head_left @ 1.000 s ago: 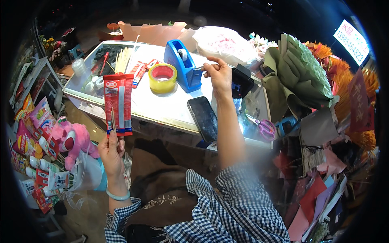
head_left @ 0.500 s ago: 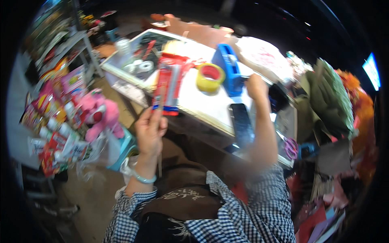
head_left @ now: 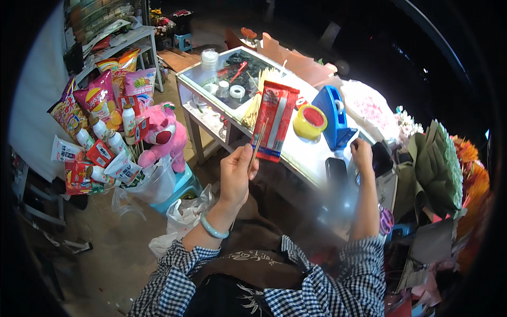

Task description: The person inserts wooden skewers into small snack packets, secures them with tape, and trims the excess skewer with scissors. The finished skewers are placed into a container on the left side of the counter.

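Observation:
My left hand [head_left: 235, 178], with a pale bangle on the wrist, pinches a thin wooden stick [head_left: 258, 141]. A flat red snack packet [head_left: 283, 113] stands upright against the stick's upper part; whether the fingertips also grip it is hard to see. My right hand [head_left: 362, 154] is closed beside the foot of a blue tape dispenser [head_left: 332, 119]. Anything between its fingers is too small to make out. A wide yellow tape roll [head_left: 301, 128] with a red core sits between packet and dispenser. Below the dispenser lies a dark phone [head_left: 336, 172].
A glass-topped counter [head_left: 296, 153] carries thin sticks [head_left: 253, 108] and small tape rolls. To the left, a snack bouquet and pink plush toy [head_left: 163, 134] rest on a light-blue stool [head_left: 185, 185]. Wrapped flowers [head_left: 438, 158] and purple scissors [head_left: 386, 220] are on the right.
My right hand has come away from the tape dispenser, slightly toward me. My left hand still holds the stick, with the packet staying against it. The view has shifted.

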`<state>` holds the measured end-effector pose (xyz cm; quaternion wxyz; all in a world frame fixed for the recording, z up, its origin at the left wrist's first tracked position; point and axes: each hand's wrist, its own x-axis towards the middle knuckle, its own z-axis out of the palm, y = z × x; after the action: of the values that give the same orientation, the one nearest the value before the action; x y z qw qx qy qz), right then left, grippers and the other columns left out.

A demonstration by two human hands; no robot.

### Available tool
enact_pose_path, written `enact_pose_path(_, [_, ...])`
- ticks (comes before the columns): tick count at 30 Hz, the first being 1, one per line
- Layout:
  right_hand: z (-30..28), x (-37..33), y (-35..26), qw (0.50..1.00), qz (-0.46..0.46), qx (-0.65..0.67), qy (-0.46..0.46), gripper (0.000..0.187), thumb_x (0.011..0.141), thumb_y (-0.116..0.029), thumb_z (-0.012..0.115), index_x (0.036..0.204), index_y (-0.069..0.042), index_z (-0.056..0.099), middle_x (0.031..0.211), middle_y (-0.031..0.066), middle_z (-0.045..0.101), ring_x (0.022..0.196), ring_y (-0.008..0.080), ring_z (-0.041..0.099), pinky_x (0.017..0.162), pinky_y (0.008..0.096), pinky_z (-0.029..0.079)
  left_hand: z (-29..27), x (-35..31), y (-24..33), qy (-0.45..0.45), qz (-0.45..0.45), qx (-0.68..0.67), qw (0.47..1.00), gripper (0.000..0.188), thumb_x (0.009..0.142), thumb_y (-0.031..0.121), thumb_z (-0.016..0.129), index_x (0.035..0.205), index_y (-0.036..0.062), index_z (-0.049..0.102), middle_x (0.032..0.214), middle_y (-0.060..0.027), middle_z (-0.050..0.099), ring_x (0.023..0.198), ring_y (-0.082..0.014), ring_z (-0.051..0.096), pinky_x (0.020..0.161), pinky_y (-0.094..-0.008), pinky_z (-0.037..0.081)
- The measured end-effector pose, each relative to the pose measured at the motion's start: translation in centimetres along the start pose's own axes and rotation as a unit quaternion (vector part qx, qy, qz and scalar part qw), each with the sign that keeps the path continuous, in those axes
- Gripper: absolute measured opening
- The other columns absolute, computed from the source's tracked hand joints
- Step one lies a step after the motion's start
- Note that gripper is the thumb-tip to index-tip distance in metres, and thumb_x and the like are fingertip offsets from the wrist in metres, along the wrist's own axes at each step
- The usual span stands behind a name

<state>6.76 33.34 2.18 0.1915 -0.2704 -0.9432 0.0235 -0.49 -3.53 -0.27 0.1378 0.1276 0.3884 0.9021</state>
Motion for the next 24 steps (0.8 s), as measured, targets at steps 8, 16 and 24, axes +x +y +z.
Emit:
enact_pose_path(8, [-5.0, -9.5, -15.3, 0.884, -0.135, 0.446, -0.016, 0.012, 0.086, -0.001, 0.058, 0.096, 0.000, 0.064, 0.072, 0.0046, 0.061, 0.061, 0.0082, 0.056, 0.058, 0.0235, 0.046, 1.2, 0.5, -2.2, -0.004, 0.034, 0.081, 0.996, 0.031, 0.096, 0.028, 0.050, 0.083, 0.0012, 0.060, 0.063, -0.0007, 0.052, 0.050, -0.0031, 0.042, 0.046, -0.0167, 0.033])
enact_pose_path(16, [-1.5, -9.4, -20.9, 0.814, -0.141, 0.556, -0.092, 0.020, 0.084, -0.002, 0.062, 0.102, -0.001, 0.054, 0.069, 0.0079, 0.061, 0.060, 0.0101, 0.057, 0.056, 0.0242, 0.045, 1.8, -0.1, -3.3, 0.013, 0.028, 0.124, 0.992, 0.031, 0.097, 0.026, 0.049, 0.081, 0.0018, 0.059, 0.061, -0.0002, 0.052, 0.048, -0.0030, 0.041, 0.043, -0.0168, 0.030])
enact_pose_path(24, [2.3, -9.8, -20.1, 0.852, -0.073, 0.518, -0.015, 0.027, 0.078, -0.012, 0.073, 0.078, -0.001, 0.048, 0.059, 0.0056, 0.055, 0.048, 0.0086, 0.051, 0.045, 0.0248, 0.041, 1.3, -0.6, -4.7, 0.020, -0.004, 0.060, 0.998, 0.032, 0.096, 0.029, 0.049, 0.085, 0.0019, 0.060, 0.066, -0.0005, 0.055, 0.052, -0.0029, 0.046, 0.042, -0.0158, 0.032])
